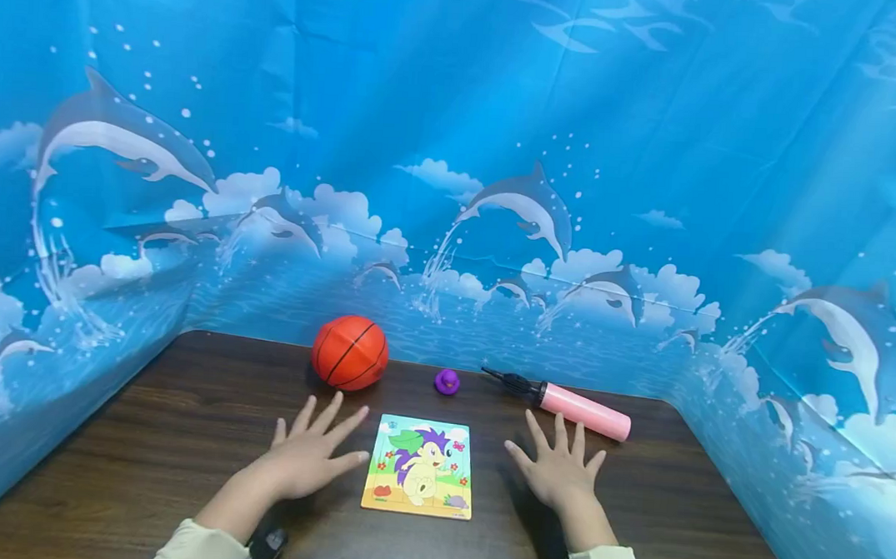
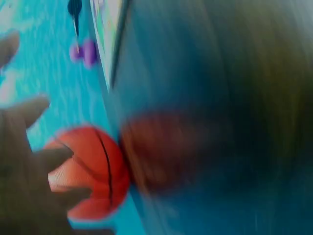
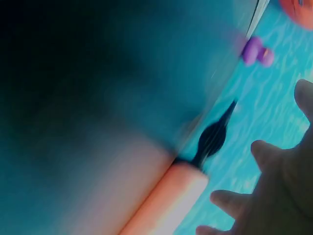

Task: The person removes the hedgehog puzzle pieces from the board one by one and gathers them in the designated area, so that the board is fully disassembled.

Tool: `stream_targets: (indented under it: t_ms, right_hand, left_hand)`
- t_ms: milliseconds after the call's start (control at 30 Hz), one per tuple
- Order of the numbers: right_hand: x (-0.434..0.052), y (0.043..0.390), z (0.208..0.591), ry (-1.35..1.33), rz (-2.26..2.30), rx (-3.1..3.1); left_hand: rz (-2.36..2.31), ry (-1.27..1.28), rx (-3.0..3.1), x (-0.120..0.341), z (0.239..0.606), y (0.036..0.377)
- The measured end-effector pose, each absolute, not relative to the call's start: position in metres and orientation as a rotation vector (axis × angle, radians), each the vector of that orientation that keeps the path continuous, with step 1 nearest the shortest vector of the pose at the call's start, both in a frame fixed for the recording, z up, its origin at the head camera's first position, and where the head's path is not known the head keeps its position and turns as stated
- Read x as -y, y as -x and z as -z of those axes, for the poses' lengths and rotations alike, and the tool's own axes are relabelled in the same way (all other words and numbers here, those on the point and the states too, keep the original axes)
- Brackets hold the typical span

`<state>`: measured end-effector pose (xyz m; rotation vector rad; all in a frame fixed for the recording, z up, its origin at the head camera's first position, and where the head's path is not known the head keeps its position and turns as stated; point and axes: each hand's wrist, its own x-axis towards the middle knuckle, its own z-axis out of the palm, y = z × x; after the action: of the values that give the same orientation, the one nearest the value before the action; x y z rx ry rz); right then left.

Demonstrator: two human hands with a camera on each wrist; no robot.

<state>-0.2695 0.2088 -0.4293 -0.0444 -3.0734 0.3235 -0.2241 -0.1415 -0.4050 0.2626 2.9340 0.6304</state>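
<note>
A small picture puzzle (image 1: 420, 466) showing a cartoon hedgehog lies flat on the dark wooden table (image 1: 148, 433) between my hands. My left hand (image 1: 313, 453) rests palm down with spread fingers just left of it. My right hand (image 1: 560, 472) lies flat and spread just right of it. Neither hand holds anything. Behind the left hand sits an orange toy basketball (image 1: 350, 352), also blurred in the left wrist view (image 2: 90, 171). A pink hand pump (image 1: 581, 409) with a black nozzle lies behind the right hand, and the right wrist view shows the pump (image 3: 171, 200) close up.
A small purple rubber duck (image 1: 447, 382) sits at the back between ball and pump. Blue dolphin-print sheeting (image 1: 499, 148) walls in the table at the back and both sides. A black strap (image 1: 265, 548) shows at my left wrist.
</note>
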Motion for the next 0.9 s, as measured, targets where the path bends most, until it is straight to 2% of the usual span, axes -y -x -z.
stream_targets:
  t_ms: [200,467,633,900]
  right_hand:
    - [-0.153,0.283,0.424,-0.23,-0.349,3.011]
    - [-0.079,0.296,0.413,-0.709,-0.371,3.025]
    - [-0.055,0.303,0.412,-0.794,-0.343,3.133]
    - [-0.045,0.308,0.408,-0.804,-0.33,3.165]
  left_hand:
    - [-0.7,-0.672,-2.668,0.107,0.402,0.212]
    - [-0.454,-1.001,-2.646,0.074,0.4,0.208]
    - [-0.34,-0.968,-2.639,0.067,0.402,0.211]
    - [-0.318,-0.918,-2.633,0.071,0.407,0.218]
